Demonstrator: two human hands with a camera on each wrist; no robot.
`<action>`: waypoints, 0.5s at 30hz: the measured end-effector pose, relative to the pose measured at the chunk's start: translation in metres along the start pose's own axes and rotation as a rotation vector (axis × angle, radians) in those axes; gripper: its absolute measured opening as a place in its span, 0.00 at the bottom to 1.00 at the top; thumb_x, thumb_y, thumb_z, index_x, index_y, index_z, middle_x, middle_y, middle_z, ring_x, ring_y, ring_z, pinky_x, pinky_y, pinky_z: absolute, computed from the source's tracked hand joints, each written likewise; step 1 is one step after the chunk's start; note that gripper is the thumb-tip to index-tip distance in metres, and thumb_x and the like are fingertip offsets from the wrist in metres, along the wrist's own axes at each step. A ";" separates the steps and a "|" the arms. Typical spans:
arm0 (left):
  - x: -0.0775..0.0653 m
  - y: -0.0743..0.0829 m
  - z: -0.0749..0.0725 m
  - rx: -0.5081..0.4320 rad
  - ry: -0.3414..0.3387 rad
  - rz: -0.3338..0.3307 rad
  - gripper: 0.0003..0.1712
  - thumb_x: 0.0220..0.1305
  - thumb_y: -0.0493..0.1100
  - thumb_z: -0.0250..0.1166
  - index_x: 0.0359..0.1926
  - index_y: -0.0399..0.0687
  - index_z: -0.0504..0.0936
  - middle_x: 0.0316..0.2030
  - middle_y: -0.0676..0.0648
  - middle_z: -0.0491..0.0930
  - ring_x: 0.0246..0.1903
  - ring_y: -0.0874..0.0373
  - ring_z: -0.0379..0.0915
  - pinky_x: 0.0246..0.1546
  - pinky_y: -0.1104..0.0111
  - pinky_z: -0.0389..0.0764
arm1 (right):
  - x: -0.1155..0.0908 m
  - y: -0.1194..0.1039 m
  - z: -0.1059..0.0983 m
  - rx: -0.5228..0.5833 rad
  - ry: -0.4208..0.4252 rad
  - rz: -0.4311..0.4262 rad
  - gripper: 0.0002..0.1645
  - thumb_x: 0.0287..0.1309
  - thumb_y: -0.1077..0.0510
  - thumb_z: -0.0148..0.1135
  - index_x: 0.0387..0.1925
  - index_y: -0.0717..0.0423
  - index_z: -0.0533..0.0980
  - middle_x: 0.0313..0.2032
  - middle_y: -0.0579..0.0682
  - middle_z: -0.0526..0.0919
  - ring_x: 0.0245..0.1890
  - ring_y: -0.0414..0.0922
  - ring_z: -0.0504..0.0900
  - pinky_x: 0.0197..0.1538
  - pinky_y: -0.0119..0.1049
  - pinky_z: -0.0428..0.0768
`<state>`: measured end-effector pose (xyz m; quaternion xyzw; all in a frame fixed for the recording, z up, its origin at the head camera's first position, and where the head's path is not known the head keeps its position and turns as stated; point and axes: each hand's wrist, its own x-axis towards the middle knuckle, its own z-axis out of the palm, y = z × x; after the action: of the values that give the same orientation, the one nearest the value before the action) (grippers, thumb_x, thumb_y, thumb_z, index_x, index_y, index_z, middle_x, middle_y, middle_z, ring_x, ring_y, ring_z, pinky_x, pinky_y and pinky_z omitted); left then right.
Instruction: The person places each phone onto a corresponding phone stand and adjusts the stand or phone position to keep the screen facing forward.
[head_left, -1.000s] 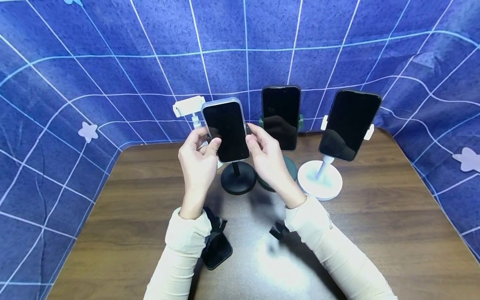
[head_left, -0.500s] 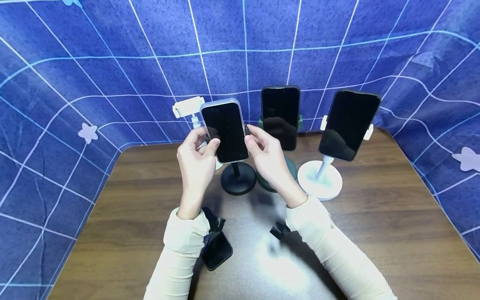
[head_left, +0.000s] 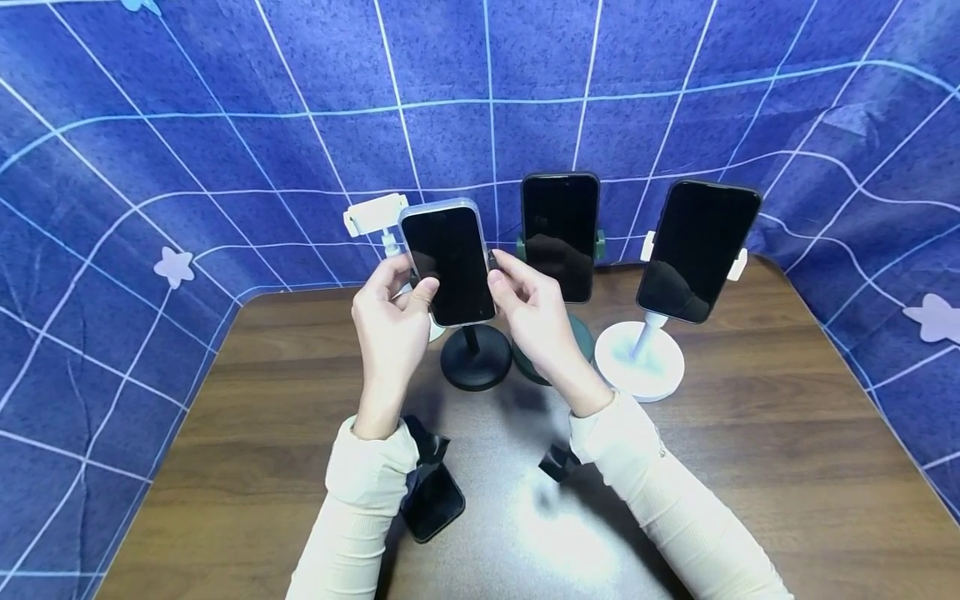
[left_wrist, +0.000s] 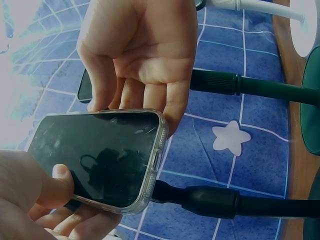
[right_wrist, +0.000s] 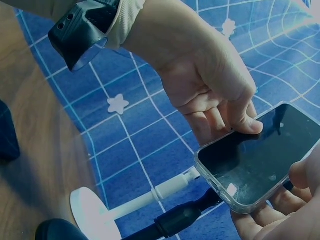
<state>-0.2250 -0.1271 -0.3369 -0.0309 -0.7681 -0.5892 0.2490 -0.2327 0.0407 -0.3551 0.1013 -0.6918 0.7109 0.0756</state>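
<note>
A smartphone [head_left: 453, 265] in a clear case stands upright, leaning slightly back, in front of the black phone stand [head_left: 476, 358]. My left hand [head_left: 395, 325] holds its left edge, thumb over the dark screen and fingers behind. At the right edge, my right hand [head_left: 538, 315] pinches with thumb and index finger, beside a small black piece of the stand's clamp. The left wrist view shows the black stem [left_wrist: 215, 201] meeting the phone from behind; most of the clamp is hidden there. In the right wrist view the phone [right_wrist: 260, 155] lies between both hands.
Right of it, a green stand [head_left: 581, 337] holds a black phone [head_left: 561, 237], and a white stand [head_left: 640, 358] another phone [head_left: 697, 250]. A white stand's bare clamp [head_left: 375, 215] rises behind my left hand. Black devices hang at both wrists above the wooden table [head_left: 247, 433].
Both hands and the phone shift very slightly left in the head view. The grip looks the same, and the other phones and stands stay in place.
</note>
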 end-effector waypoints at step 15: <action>-0.001 0.000 -0.001 0.002 0.003 -0.003 0.15 0.63 0.29 0.70 0.51 0.35 0.85 0.47 0.38 0.88 0.37 0.57 0.88 0.41 0.78 0.84 | 0.001 0.001 0.000 0.022 0.030 0.011 0.24 0.72 0.63 0.60 0.67 0.64 0.74 0.24 0.47 0.74 0.25 0.42 0.70 0.31 0.28 0.69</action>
<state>-0.2242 -0.1274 -0.3369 -0.0287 -0.7684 -0.5887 0.2495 -0.2342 0.0403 -0.3556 0.0874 -0.6833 0.7204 0.0809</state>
